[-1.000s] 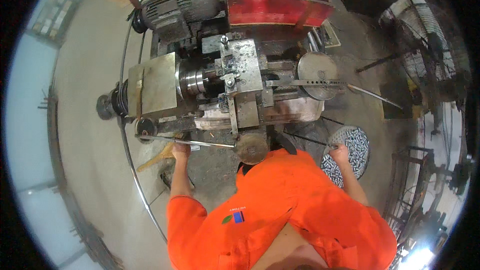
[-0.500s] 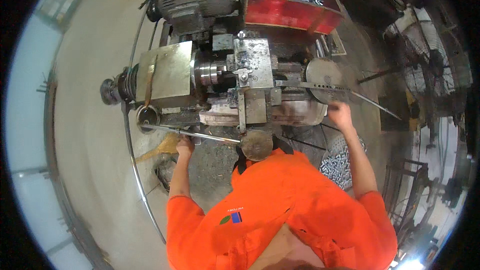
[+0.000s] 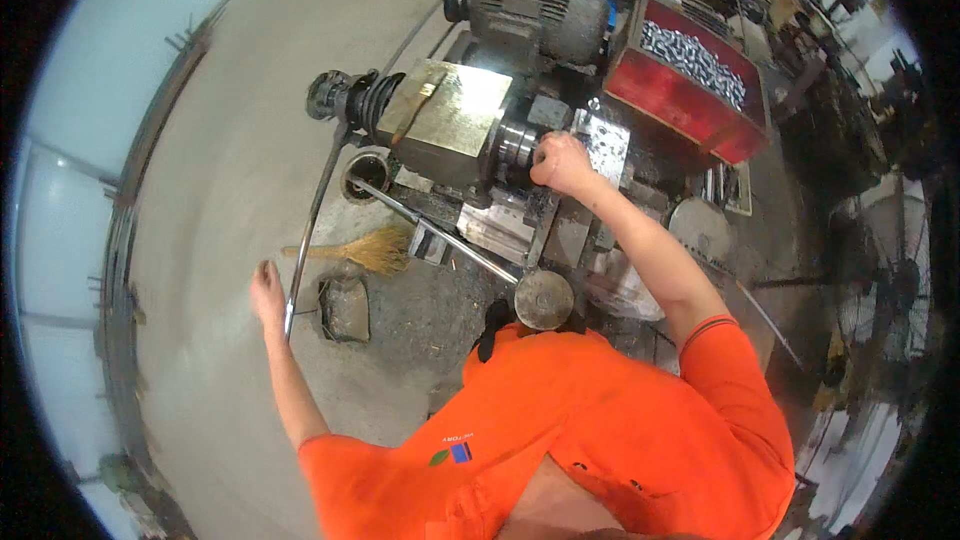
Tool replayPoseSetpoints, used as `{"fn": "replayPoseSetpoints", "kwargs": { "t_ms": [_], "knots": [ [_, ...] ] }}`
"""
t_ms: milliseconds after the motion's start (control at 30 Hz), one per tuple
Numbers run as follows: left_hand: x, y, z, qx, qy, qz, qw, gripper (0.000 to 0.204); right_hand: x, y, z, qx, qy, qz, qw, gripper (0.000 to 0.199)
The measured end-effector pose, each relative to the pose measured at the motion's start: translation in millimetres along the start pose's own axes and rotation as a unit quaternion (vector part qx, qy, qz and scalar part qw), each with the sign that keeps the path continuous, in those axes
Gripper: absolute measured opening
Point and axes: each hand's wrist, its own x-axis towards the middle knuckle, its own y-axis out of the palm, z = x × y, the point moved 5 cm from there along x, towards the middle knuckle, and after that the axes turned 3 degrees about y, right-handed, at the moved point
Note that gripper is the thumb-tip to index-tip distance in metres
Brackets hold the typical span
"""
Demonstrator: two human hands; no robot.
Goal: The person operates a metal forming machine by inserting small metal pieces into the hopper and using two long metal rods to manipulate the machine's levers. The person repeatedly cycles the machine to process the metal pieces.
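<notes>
My right hand (image 3: pixel 562 162) is at the front of the lathe's round metal chuck (image 3: pixel 516 145), its fingers curled in. Whatever they grip is hidden behind the hand. My left hand (image 3: pixel 267 295) is out to the left, beside the lower end of a long steel bar (image 3: pixel 293 302). Its fingers look bent together; I cannot make out what is in them. Right of the chuck, the tool slide (image 3: pixel 606 144) is partly covered by my right hand and forearm. A lever with a bright shaft (image 3: pixel 450 239) slants across the front of the lathe toward a round disc (image 3: pixel 544 300).
A brush (image 3: pixel 420 105) lies on the flat headstock cover (image 3: pixel 465 92). Behind stand a motor (image 3: pixel 540 20) and a red bin (image 3: pixel 680 110) of small metal parts. A straw broom (image 3: pixel 375 248) and a dustpan-like container (image 3: pixel 346 310) are on the floor. At right stands a fan (image 3: pixel 895 260).
My right hand has gone from the lever at the right disc to the chuck. My left hand has moved left, away from the front lever. The view has turned, shifting the lathe rightward.
</notes>
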Motion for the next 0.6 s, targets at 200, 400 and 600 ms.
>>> {"fn": "replayPoseSetpoints", "kwargs": {
  "t_ms": [200,400,600],
  "knots": [
    [-75,25,100,0.171,-0.176,0.029,0.969,0.066,10,6,3,-0.074,-0.072,0.056,0.993,0.023],
    [-137,37,74,0.226,-0.216,-0.034,0.949,0.062,10,10,15,-0.049,-0.084,0.065,0.993,0.022],
    [-177,42,33,0.067,-0.263,0.032,0.962,0.065,-5,-30,9,-0.096,-0.034,0.069,0.992,0.025]
  ]
}}
